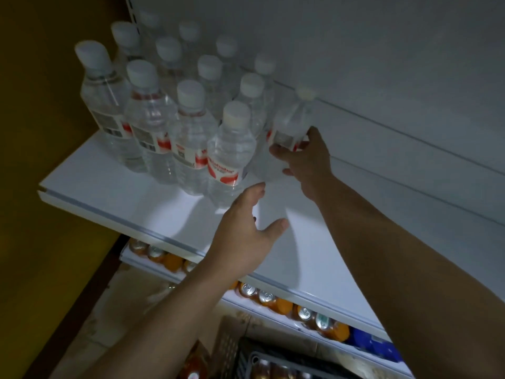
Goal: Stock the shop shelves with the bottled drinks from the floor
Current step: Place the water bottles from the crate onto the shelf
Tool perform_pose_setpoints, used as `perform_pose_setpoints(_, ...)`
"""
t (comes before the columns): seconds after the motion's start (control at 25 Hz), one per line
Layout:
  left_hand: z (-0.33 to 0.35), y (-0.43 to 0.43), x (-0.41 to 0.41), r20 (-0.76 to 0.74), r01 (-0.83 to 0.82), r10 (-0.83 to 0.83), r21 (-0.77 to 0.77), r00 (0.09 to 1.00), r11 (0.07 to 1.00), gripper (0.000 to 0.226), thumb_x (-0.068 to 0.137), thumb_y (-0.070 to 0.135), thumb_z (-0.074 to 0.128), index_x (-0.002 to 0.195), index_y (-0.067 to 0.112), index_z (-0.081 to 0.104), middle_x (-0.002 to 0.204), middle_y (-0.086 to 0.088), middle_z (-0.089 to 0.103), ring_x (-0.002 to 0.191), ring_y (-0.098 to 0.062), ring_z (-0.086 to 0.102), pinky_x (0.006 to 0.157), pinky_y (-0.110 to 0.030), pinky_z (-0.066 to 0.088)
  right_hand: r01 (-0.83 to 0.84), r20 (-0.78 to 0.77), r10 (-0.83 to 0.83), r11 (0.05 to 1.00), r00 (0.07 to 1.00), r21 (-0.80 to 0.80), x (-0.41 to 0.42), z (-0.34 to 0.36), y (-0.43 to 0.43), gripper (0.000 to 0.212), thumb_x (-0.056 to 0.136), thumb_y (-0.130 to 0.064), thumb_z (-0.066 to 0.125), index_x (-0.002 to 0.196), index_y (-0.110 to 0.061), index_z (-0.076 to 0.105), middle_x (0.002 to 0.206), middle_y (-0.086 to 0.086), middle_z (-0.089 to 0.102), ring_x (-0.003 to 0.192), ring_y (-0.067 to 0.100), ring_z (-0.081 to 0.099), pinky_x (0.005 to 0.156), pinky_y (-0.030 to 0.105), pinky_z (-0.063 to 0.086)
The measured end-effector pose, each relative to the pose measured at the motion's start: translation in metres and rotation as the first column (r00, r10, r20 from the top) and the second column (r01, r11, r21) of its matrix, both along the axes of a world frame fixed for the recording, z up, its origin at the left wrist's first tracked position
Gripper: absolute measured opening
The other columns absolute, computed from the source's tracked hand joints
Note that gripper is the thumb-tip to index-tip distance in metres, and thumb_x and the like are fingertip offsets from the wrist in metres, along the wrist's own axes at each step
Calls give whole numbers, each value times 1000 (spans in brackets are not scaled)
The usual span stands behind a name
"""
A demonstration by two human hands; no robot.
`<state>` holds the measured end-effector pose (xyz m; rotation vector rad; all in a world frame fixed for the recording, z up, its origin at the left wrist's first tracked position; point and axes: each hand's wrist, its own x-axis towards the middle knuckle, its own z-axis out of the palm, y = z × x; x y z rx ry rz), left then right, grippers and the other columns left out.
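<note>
Several clear water bottles with white caps and red-and-white labels (153,119) stand in rows on the left part of a white shelf (114,192). My right hand (306,162) grips one more water bottle (293,120) around its label, at the right end of the back rows, close to the shelf's back wall. My left hand (246,233) hovers over the shelf with relaxed fingers and holds nothing; its fingertips are just beside the base of the nearest front bottle (229,154).
The right half of the shelf surface (341,255) is bare white. One shelf down stands a row of orange drink cans (273,299) and blue caps (374,343). A dark crate with drinks (262,359) sits on the floor below. A yellow wall (35,132) is to the left.
</note>
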<state>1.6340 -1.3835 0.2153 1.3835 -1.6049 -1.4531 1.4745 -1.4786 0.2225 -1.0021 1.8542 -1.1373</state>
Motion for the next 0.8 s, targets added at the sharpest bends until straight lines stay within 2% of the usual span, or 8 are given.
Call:
perform_pose_setpoints(0.12, -6, -8, -8, 38, 7, -7, 12, 999, 1000, 70, 87, 36, 70, 145, 32, 33, 149, 14, 40, 134, -12, 41, 111, -37, 39, -30, -24, 30, 1000, 999, 2, 3, -5, -16, 66, 70, -24, 88, 124, -21, 50, 105, -9, 61, 103, 20, 64, 87, 46, 58)
perform_pose_setpoints(0.28, -11, -4, -10, 24, -37, 36, 58, 999, 998, 67, 87, 33, 71, 143, 30, 35, 147, 12, 42, 134, -11, 41, 112, -36, 38, -11, -69, 12, 1000, 998, 17, 8, -7, -18, 72, 68, -26, 89, 126, -22, 48, 109, -5, 63, 103, 21, 65, 85, 46, 59)
perform_pose_setpoints(0.4, -15, 3, -12, 8, -69, 69, 74, 998, 995, 65, 86, 28, 72, 142, 28, 38, 144, 11, 46, 131, -7, 44, 109, -31, 40, -17, -20, 18, 998, 1000, 63, 10, -14, -5, 100, 70, -25, 88, 150, -26, 28, 134, 1, 54, 125, 24, 54, 104, 44, 48)
perform_pose_setpoints(0.48, -14, 12, -15, -2, -73, 73, 84, 997, 994, 61, 87, 25, 71, 140, 28, 40, 137, 14, 50, 116, -1, 52, 94, -14, 44, 7, 90, -15, 995, 996, 96, 12, -17, 22, 113, 72, -28, 87, 157, -27, 12, 154, 6, 37, 140, 23, 39, 112, 41, 38)
perform_pose_setpoints(0.52, -13, 17, -18, -8, -73, 74, 94, 997, 993, 58, 88, 23, 70, 138, 28, 42, 132, 15, 52, 103, 3, 56, 80, -4, 43, 21, 146, -34, 996, 989, 88, 12, -16, 41, 111, 74, -26, 86, 157, -28, 12, 156, 6, 34, 141, 22, 38, 112, 39, 37)
perform_pose_setpoints(0.6, -13, 34, -26, -20, -71, 73, 108, 997, 992, 53, 90, 19, 68, 136, 30, 44, 124, 18, 54, 87, 8, 56, 63, 3, 40, 89, 218, -95, 995, 971, 34, 6, -14, 87, 96, 77, -22, 83, 153, -27, 25, 148, 4, 45, 134, 21, 47, 109, 38, 43)
perform_pose_setpoints(0.68, -13, 57, -37, -26, -65, 68, 98, 997, 993, 51, 90, 18, 68, 134, 33, 46, 120, 21, 56, 82, 11, 57, 62, 3, 40, 193, 239, -179, 981, 954, -34, -11, -11, 143, 74, 81, -18, 80, 143, -26, 40, 132, -2, 56, 119, 17, 60, 101, 41, 51)
perform_pose_setpoints(0.8, -20, 100, -55, -55, -54, 59, 102, 997, 993, 46, 89, 17, 68, 128, 33, 50, 114, 20, 60, 81, 14, 56, 61, 0, 42, 314, 170, -294, 943, 941, -108, -43, -20, 241, 46, 86, -16, 74, 126, -26, 53, 118, -8, 64, 103, 9, 67, 86, 30, 57)
